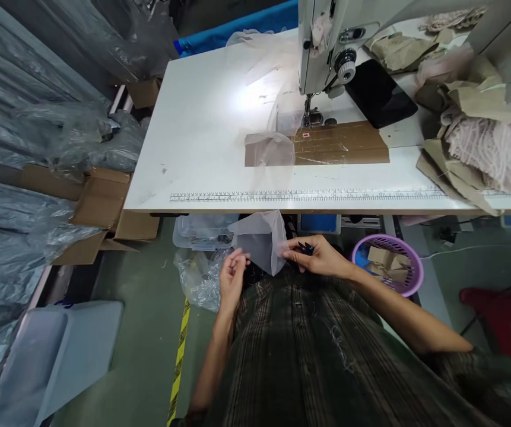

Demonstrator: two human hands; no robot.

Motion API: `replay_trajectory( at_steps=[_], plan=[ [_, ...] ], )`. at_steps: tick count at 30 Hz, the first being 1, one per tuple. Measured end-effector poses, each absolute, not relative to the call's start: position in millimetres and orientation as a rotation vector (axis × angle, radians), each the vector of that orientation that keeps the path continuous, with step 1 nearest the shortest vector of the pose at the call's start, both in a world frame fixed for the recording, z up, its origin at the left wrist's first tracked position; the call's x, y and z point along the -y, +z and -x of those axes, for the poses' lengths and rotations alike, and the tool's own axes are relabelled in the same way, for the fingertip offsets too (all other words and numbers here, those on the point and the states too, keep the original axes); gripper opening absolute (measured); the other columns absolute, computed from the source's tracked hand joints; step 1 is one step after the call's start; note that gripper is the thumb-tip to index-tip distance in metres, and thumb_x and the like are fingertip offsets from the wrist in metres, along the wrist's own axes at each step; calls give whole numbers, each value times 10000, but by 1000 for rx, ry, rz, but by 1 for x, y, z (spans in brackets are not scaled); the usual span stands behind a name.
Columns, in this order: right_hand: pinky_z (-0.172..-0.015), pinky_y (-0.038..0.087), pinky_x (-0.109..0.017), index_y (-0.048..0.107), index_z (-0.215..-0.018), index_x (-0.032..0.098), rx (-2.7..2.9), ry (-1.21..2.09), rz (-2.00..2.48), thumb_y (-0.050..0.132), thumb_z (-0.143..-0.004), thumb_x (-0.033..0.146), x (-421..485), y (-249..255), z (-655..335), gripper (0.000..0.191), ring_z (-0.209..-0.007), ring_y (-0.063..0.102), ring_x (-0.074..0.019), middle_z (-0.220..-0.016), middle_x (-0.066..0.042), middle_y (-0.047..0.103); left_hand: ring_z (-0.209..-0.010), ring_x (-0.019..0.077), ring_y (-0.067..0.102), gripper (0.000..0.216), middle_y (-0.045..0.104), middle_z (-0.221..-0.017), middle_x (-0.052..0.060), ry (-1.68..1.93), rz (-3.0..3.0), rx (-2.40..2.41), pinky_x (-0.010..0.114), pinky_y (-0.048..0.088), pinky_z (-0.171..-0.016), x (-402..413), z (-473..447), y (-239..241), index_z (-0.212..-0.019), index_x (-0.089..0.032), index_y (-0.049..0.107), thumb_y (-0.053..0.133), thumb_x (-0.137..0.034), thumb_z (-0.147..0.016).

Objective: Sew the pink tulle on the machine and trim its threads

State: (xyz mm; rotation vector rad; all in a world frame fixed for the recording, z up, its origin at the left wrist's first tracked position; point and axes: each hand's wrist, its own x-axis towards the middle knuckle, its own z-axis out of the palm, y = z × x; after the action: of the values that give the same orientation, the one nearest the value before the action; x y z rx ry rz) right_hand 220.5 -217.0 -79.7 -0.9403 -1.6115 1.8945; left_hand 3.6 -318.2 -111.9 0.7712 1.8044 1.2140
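In front of my body, below the table edge, hangs a piece of sheer white fabric (259, 240), partly folded. My right hand (320, 256) pinches its right edge between thumb and fingertips. Black thread snips (305, 248) are tucked in the same hand, mostly covered by the fingers. At the fabric's lower left edge is my left hand (232, 277), its thumb and fingertips closed together on the material. More sheer fabric (275, 149) lies on the table, left of the sewing machine's needle (307, 112).
The white sewing table (193, 130) carries a printed ruler, brown cardboard (344, 143), a black phone-like slab (380, 93) and fabric scraps (478, 130) at right. Below are a purple basket (418, 267), a clear plastic bin (184, 232) and a plastic bag (202, 281). Cardboard boxes (99, 204) stand left.
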Motion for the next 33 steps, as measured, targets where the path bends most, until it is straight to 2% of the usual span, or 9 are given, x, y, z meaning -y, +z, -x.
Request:
replay_trajectory(
  at_steps=[5, 7, 11, 15, 17, 19, 23, 27, 33],
  plan=[
    [-439, 460, -207, 734, -1020, 153, 1660, 1959, 866, 633, -855, 551, 222, -80, -232, 442, -470, 498, -75, -732, -12, 636, -1144, 202, 614, 441, 637, -1270, 97, 1427, -989, -1861, 320, 475, -995, 299, -1, -96, -1175, -232, 649, 688, -499, -826],
    [-423, 451, -199, 725, -1000, 146, 1657, 2001, 841, 625, -854, 559, 222, -80, -235, 450, -468, 487, -69, -788, -29, 666, -1203, 231, 579, 401, 631, -1277, 98, 1377, -1208, -1743, 360, 445, -1041, 279, -6, -85, -1140, -229, 682, 677, -492, -838],
    [-410, 422, -180, 702, -855, 138, 1730, 2041, 823, 635, -856, 505, 221, -77, -242, 372, -465, 491, -69, -720, -17, 650, -1234, 282, 561, 522, 649, -1251, 112, 1129, -1408, -1333, 414, 400, -1085, 232, -23, -74, -1157, -212, 693, 676, -591, -798],
    [-415, 424, -178, 686, -789, 141, 1769, 2129, 855, 663, -827, 456, 213, -68, -255, 317, -461, 479, -72, -613, 18, 606, -1086, 279, 635, 476, 715, -1023, 99, 953, -1297, -1065, 399, 460, -995, 206, -41, -79, -925, -184, 727, 736, -614, -721],
    [-410, 423, -179, 707, -820, 135, 1717, 2171, 928, 694, -790, 442, 206, -64, -264, 309, -443, 451, -65, -577, 32, 591, -900, 225, 659, 392, 706, -869, 73, 956, -1241, -1014, 346, 504, -872, 204, -44, -83, -753, -172, 685, 785, -547, -697],
    [-404, 419, -182, 731, -853, 128, 1634, 2168, 1020, 737, -744, 433, 199, -61, -274, 324, -433, 441, -61, -562, 33, 595, -722, 161, 612, 390, 668, -771, 38, 1014, -1178, -1047, 276, 497, -706, 206, -44, -87, -688, -167, 638, 813, -516, -667],
    [-391, 405, -192, 753, -805, 157, 1512, 2038, 1173, 796, -684, 412, 191, -56, -289, 285, -445, 471, -73, -569, 18, 627, -588, 103, 521, 388, 603, -670, -14, 1063, -1105, -1190, 210, 418, -554, 212, -39, -88, -710, -169, 639, 840, -491, -626],
    [-378, 385, -202, 743, -752, 157, 1496, 1998, 1213, 784, -711, 419, 188, -55, -292, 268, -426, 476, -70, -649, -25, 697, -537, 103, 548, 380, 634, -615, -12, 1077, -1007, -1218, 215, 444, -540, 218, -35, -86, -756, -166, 665, 820, -500, -661],
    [-416, 383, -210, 726, -806, 126, 1551, 1954, 1168, 729, -777, 450, 188, -60, -289, 325, -429, 490, -64, -746, -64, 735, -530, 102, 574, 371, 712, -657, 27, 1133, -966, -1235, 209, 460, -545, 223, -30, -86, -827, -160, 709, 790, -503, -710]
  ],
)
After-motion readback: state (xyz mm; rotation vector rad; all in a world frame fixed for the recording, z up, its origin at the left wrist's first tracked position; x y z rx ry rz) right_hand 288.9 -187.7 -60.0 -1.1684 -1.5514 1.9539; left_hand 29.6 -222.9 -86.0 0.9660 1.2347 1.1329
